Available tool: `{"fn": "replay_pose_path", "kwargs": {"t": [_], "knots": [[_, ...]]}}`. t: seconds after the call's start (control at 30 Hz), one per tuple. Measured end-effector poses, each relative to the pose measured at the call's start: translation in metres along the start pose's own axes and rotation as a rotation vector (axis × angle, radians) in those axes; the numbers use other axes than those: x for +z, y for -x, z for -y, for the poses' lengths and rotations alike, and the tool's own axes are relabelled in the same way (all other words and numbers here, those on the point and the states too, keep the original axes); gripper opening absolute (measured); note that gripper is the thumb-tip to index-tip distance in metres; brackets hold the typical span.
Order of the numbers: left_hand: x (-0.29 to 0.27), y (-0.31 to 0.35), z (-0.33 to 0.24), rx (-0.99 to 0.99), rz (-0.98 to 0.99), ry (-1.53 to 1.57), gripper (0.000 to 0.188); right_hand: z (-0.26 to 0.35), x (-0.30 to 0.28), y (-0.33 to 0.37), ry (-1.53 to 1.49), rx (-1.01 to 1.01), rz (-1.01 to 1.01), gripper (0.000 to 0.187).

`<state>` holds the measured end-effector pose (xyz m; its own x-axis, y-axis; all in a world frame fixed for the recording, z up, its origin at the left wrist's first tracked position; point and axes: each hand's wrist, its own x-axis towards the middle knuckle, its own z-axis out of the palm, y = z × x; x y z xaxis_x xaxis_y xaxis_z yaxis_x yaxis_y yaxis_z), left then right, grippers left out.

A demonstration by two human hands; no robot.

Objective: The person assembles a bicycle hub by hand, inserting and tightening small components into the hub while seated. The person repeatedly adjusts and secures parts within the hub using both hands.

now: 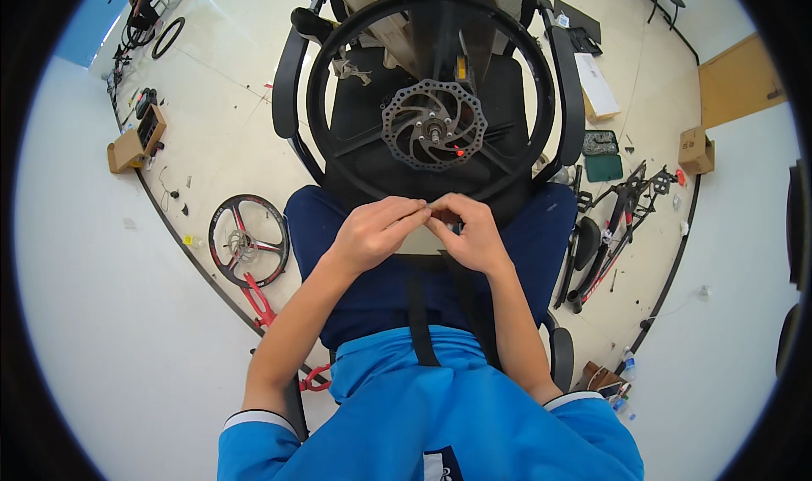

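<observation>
Head view: our left hand (374,232) and right hand (469,232) meet in a narrow pinch near the black wheel (434,124); we cannot tell what, if anything, they hold.

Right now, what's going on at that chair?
A seated person has both hands, left hand and right hand, fingertips together above the lap; anything pinched there is too small to tell. Just ahead, a dark wheel with a metal brake disc is over the black chair. Another wheel lies on the floor, left.
</observation>
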<state>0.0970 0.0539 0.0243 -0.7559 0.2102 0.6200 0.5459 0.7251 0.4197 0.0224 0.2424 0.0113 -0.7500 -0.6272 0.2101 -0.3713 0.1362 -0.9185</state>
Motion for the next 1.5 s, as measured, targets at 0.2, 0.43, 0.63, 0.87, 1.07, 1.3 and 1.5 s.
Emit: {"fn": "replay_pose_path", "kwargs": {"t": [0.2,0.43,0.63,0.87,1.07,1.3,1.5], "knots": [[0.034,-0.002,0.007,-0.517,-0.123,0.271,0.023,-0.023,-0.005,0.003,-0.229,0.344,-0.034,0.009],[0.052,-0.029,0.027,-0.497,-0.155,0.126,0.021,-0.042,0.005,-0.025,0.122,0.088,-0.342,0.01],[0.065,-0.033,0.048,-0.324,-0.204,-0.048,0.017,-0.042,0.014,-0.034,0.184,0.02,-0.394,0.01],[0.07,-0.033,0.053,-0.313,-0.252,-0.061,0.015,-0.044,0.026,-0.037,0.144,0.029,-0.423,0.009],[0.07,-0.033,0.057,-0.26,-0.233,-0.089,0.016,-0.053,0.044,-0.033,0.046,0.089,-0.481,0.011],[0.064,-0.033,0.061,-0.217,-0.147,-0.133,0.015,-0.053,0.065,-0.035,-0.281,0.223,-0.567,0.018],[0.059,-0.035,0.067,-0.161,-0.093,-0.171,0.014,-0.063,0.067,-0.039,-0.452,0.337,-0.487,0.019]]}}
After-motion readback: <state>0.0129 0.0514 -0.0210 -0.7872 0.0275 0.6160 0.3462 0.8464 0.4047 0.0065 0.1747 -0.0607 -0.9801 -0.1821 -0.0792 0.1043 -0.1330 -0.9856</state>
